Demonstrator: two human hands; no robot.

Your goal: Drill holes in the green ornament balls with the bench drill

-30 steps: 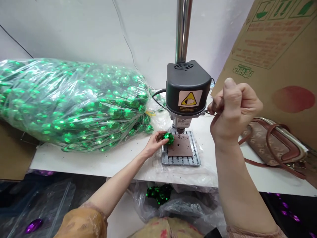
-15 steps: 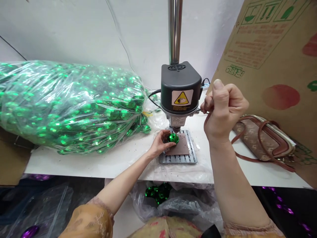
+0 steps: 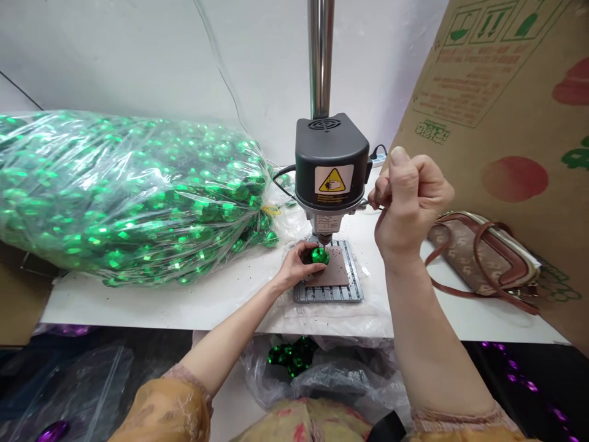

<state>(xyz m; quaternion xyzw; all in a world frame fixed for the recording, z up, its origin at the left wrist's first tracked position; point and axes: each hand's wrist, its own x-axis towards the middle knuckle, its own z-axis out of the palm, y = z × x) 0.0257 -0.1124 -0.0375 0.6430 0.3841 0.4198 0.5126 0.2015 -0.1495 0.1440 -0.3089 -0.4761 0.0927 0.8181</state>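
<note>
My left hand (image 3: pixel 293 266) holds a shiny green sequined ball (image 3: pixel 320 256) against the brown pad (image 3: pixel 338 268) of a small bench drill press (image 3: pixel 331 162). The ball sits directly beneath the drill bit (image 3: pixel 324 240), and I cannot tell whether they touch. The pad lies on a grey slotted metal base plate (image 3: pixel 327 294). My right hand (image 3: pixel 409 202) is raised in a fist to the right of the drill head, gripping a thin dark cord (image 3: pixel 375 205) that runs to the head.
A large clear plastic bag of green sequined balls (image 3: pixel 129 199) lies left of the drill on the white table (image 3: pixel 138 310). A brown patterned handbag (image 3: pixel 478 258) and a cardboard sheet (image 3: pixel 488 104) stand to the right. Below the table edge are plastic bags, some holding green and purple balls.
My left hand has carried the green ball rightward onto the pad, under the bit. My right fist stays raised. The whole view has shifted slightly as my head moved.
</note>
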